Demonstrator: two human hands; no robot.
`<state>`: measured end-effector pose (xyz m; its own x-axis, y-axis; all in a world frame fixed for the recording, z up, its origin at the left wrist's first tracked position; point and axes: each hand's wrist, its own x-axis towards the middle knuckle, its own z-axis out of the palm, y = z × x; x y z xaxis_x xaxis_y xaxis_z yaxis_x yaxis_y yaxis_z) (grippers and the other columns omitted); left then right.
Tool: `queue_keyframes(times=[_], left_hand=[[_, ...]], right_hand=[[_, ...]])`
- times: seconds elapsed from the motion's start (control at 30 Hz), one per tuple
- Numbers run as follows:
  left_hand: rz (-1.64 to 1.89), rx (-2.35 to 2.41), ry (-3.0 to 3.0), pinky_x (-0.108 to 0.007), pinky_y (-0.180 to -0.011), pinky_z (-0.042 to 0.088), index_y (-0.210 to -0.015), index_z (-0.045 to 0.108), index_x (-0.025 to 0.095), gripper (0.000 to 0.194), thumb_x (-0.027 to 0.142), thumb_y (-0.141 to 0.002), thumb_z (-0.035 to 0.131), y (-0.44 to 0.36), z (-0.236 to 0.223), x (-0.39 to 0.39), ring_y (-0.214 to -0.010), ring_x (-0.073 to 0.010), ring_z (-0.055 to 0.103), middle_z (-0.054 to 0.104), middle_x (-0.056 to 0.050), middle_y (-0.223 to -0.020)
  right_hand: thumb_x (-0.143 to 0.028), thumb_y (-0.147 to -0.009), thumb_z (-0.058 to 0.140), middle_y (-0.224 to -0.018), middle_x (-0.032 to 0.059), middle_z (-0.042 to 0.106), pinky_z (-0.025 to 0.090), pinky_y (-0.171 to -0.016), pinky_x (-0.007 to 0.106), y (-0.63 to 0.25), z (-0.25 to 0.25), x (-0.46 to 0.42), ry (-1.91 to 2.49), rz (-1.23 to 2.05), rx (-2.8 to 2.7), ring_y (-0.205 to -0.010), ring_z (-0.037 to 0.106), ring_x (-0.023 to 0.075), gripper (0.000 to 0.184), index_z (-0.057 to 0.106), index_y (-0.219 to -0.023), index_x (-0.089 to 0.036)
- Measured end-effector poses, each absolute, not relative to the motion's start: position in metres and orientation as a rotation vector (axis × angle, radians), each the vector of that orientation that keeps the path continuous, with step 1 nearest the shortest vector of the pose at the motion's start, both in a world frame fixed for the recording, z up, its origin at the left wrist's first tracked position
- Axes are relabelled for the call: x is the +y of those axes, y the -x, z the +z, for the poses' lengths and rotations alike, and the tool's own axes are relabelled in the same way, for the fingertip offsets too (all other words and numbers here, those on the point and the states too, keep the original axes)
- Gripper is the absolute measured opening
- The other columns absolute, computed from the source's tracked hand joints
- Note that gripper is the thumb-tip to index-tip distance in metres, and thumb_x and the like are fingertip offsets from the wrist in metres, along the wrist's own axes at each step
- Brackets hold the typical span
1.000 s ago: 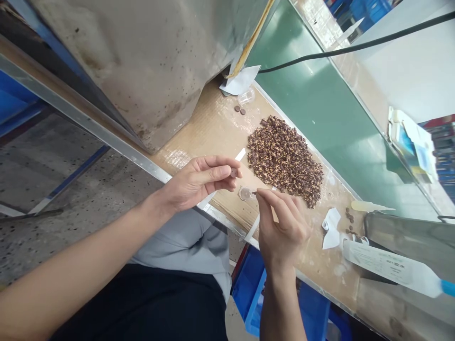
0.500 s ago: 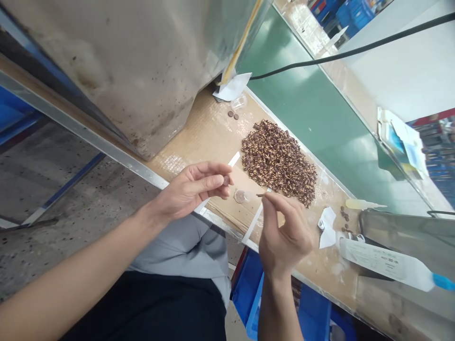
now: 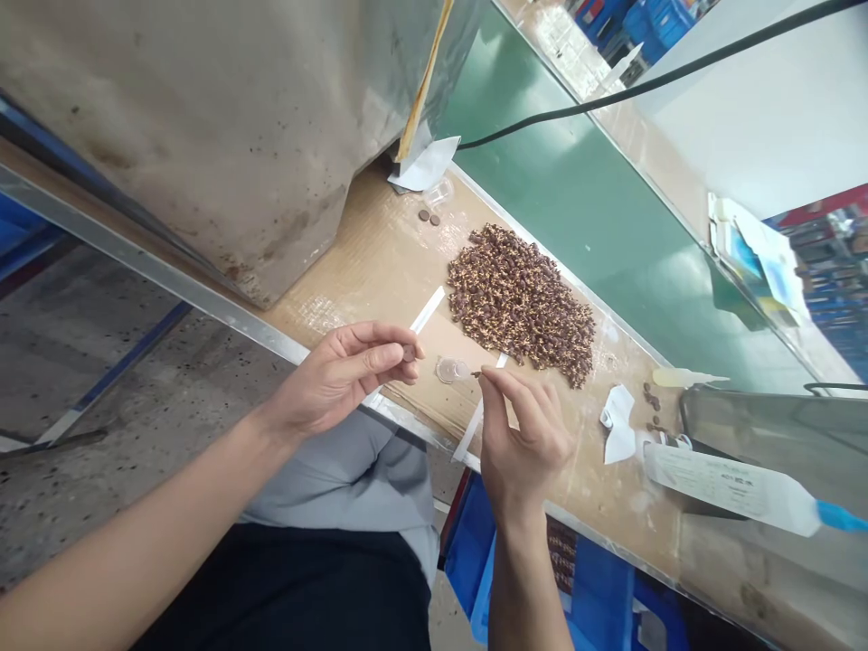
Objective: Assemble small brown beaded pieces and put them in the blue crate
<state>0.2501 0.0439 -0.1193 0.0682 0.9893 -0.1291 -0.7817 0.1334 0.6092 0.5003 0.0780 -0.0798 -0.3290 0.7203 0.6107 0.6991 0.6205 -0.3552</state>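
Observation:
My left hand (image 3: 345, 372) pinches a small round brown disc (image 3: 409, 351) between thumb and fingertips, just above the bench edge. My right hand (image 3: 522, 434) pinches a tiny brown part (image 3: 476, 373) at its fingertips, held right beside a small clear round dish (image 3: 448, 370) on the cardboard-covered bench (image 3: 380, 262). A large heap of small brown parts (image 3: 519, 303) lies just beyond both hands. White strips (image 3: 426, 316) lie on the bench under the hands.
A big worn metal housing (image 3: 223, 127) stands at the left. A green conveyor belt (image 3: 610, 217) runs behind the bench, with a black cable (image 3: 610, 95) over it. A glue bottle (image 3: 739, 488), a small dropper (image 3: 682, 378), paper scraps (image 3: 616, 423) and blue bins (image 3: 542, 579) sit to the right and below.
My right hand lifted away from the clear dish with the tiny part, then came back down beside it. The left hand kept its pinch on the disc. The view shifted slightly.

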Motion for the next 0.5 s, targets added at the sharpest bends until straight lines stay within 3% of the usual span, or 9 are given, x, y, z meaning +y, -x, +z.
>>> queue_keyframes(times=[0.5], left_hand=[[1.375,0.575,-0.422,-0.019,-0.089,0.073,-0.112,0.098,0.017,0.020,0.029,-0.098,0.106,-0.2489,-0.1183,0.0438,-0.087,-0.0146,0.087,0.093,-0.009,-0.107]], right_hand=[[-0.021,-0.115,0.085,-0.108,0.0036,0.091,0.066,-0.091,0.039,-0.5003,-0.0796,0.0763,1.243,0.246,-1.898,-0.096,0.084,0.0238,0.008,0.091,-0.118,-0.026]])
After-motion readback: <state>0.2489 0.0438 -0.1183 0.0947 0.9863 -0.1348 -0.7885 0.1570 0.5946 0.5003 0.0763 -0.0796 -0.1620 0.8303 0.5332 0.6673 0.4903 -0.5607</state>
